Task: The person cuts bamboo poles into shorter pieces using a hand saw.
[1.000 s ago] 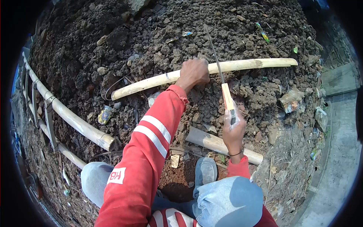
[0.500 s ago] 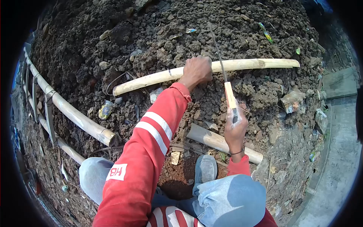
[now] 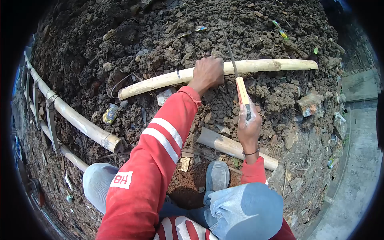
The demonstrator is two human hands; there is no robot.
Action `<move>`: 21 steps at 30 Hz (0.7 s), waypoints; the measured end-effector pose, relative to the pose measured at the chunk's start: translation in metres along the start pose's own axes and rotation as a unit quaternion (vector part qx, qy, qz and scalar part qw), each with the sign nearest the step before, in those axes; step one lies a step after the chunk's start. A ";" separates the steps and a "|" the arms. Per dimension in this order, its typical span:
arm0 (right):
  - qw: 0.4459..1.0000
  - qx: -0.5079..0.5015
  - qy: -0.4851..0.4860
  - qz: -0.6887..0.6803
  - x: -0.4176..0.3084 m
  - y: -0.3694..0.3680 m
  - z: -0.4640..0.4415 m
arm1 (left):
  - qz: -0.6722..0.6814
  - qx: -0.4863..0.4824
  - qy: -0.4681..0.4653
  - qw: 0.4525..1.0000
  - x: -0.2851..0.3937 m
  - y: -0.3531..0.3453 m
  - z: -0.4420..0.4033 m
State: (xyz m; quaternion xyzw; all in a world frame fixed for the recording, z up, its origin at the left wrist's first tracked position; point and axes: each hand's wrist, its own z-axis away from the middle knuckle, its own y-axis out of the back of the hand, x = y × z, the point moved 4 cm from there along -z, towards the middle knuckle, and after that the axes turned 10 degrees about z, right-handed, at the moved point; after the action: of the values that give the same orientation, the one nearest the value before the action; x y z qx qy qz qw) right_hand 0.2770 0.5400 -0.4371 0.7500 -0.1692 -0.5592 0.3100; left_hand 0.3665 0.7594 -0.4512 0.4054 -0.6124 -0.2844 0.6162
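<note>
A long pale bamboo pole (image 3: 276, 65) lies across the lumpy soil, with a dark mark left of its middle. My left hand (image 3: 208, 73) is closed around the pole near its middle. In my right hand (image 3: 249, 129) is the handle of a hand saw (image 3: 229, 49), its light yellow and red grip pointing up toward the pole. The thin blade crosses the pole just right of my left hand and reaches beyond its far side. A shorter piece of bamboo (image 3: 224, 144) rests on the ground beside my right wrist, partly hidden behind it.
A bamboo frame (image 3: 76, 119) with crosspieces runs along the left. Crumbly soil with stones and litter surrounds the pole, including a crumpled yellow wrapper (image 3: 110, 114). A concrete strip (image 3: 352, 168) borders the right side. My shoe (image 3: 219, 176) stands below the short bamboo.
My right hand and the saw have shifted slightly forward, away from my body, with the blade still across the pole. My left hand keeps its grip.
</note>
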 end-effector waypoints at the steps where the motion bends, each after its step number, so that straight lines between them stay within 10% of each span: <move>1: 0.999 -0.031 -0.028 0.009 -0.011 0.009 0.010 | 0.007 -0.018 0.003 1.000 0.000 0.000 0.000; 12: 0.997 0.031 -0.015 0.067 0.038 0.023 0.121 | -0.001 0.000 0.003 1.000 -0.002 0.001 -0.012; 17: 0.975 -0.087 -0.203 0.030 0.005 0.077 0.120 | 0.002 -0.059 -0.008 0.998 -0.006 0.001 -0.014; 21: 0.997 -0.021 -0.074 0.019 -0.001 0.065 0.099 | -0.026 0.022 0.010 0.999 -0.006 -0.003 -0.011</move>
State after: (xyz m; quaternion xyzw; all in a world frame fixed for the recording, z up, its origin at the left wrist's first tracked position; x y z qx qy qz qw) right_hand 0.1891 0.4648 -0.4116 0.6968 -0.1944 -0.6102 0.3229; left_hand 0.3771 0.7644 -0.4565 0.4374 -0.6019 -0.2829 0.6054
